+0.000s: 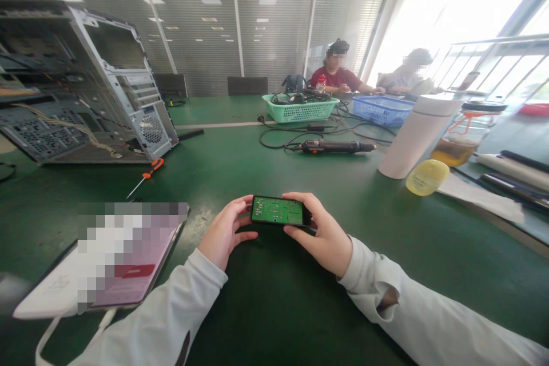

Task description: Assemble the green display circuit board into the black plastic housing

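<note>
A small black device with a green circuit board face [277,210] is held just above the green table [266,291], between both hands. My left hand [225,233] grips its left end with thumb and fingers curled. The right end sits in my right hand [325,233], fingers wrapped behind it and thumb underneath. Both arms wear light grey sleeves.
An open computer case [81,86] lies at far left, a red-handled screwdriver [146,177] before it. A tablet [111,263] lies near left. An electric screwdriver [334,147], green basket [300,107], blue basket [381,110], white tumbler [418,136] and jar [463,134] stand beyond. Two people sit at the far end.
</note>
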Motion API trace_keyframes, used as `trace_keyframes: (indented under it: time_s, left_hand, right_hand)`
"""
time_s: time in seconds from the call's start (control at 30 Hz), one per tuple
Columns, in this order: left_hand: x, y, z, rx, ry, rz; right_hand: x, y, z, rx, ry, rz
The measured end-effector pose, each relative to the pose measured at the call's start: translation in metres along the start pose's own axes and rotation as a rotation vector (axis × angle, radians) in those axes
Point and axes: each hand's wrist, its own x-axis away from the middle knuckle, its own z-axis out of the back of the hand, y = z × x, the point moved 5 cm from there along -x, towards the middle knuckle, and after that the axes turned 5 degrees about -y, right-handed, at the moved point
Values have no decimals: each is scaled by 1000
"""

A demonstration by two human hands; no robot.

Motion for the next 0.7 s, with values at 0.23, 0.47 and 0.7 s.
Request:
trace_keyframes:
  time_s: [0.23,0.47,0.7]
  left_hand:
    - [-1,-3,-3,-214,-142,-86]
    - [-5,-9,0,-215,-146,-81]
    - [4,1,-6,-199,-107,-17]
  right_hand:
    - [0,14,1,-453,40,-389]
    - [9,10,-8,-988,-228,-1012]
    - [9,10,-15,-1270,-205,-1066]
